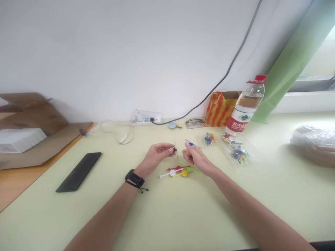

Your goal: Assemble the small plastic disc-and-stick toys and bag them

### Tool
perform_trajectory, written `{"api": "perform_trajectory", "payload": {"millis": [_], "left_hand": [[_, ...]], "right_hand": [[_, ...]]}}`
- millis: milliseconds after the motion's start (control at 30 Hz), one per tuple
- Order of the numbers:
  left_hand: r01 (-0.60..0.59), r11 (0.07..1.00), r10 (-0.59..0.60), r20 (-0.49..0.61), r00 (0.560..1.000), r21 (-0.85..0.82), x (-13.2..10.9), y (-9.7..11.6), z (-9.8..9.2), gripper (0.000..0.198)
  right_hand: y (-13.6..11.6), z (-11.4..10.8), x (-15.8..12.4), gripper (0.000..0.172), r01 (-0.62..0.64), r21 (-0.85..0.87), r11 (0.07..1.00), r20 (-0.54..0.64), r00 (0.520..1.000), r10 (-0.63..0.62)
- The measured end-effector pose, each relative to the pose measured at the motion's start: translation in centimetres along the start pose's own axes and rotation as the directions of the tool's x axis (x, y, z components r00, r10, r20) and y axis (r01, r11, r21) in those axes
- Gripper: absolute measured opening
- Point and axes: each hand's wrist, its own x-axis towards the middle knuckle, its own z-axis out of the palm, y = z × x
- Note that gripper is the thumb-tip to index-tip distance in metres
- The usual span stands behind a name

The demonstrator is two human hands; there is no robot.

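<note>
My left hand [159,153] pinches a small black piece [175,150] between thumb and fingers. A thin, clear upright edge shows beside that piece; its full shape is too faint to make out. My right hand [195,157] is closed just to the right, fingers curled, with any small thing inside them hidden. Right behind its knuckles shows a blue arrow-like strip [192,144]; whether the hand touches it I cannot tell. Below both hands lie plastic spinner arrows with round centres: white [172,173], red [178,168], yellow [184,173] and green [190,169].
Clear bags of small coloured parts [238,153] lie to the right, before a water bottle [242,111] and a striped bag [218,109]. Glasses [195,122] and a power strip [143,118] are along the wall. A black slab [80,172] and a cardboard box [34,115] sit left.
</note>
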Motion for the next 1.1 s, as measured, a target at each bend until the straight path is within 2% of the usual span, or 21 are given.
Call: {"api": "perform_trajectory", "payload": {"millis": [33,100,200,300,567,1100], "left_hand": [[0.003,1.000,-0.003,-0.005,1.000,0.002,0.0,0.0,0.0,0.034],[0.012,1.000,-0.012,-0.013,1.000,0.008,0.0,0.0,-0.1,0.035],[0.021,0.999,-0.020,-0.026,0.999,0.024,0.1,0.0,-0.1,0.037],[0.027,0.999,-0.026,-0.029,0.999,0.045,0.0,0.0,-0.2,0.038],[0.027,0.998,-0.027,-0.009,1.000,0.059,-0.1,0.2,-0.2,0.036],[0.061,0.998,-0.061,-0.009,0.998,-0.034,-0.1,0.3,-0.2,0.032]], "right_hand": [[-0.1,-0.2,0.1,0.074,-0.020,0.021,1.000,0.018,1.000,0.020],[-0.1,-0.6,0.3,0.074,-0.029,0.094,0.995,-0.039,0.999,0.033],[-0.2,-1.1,0.6,0.067,-0.037,0.236,0.971,-0.101,0.993,0.062],[-0.2,-1.3,0.7,0.061,-0.066,0.304,0.950,-0.088,0.991,0.097],[-0.5,-1.0,0.4,0.054,-0.112,0.286,0.952,-0.031,0.991,0.126],[-0.1,-1.3,0.5,0.048,-0.119,0.250,0.961,-0.048,0.990,0.136]]}}
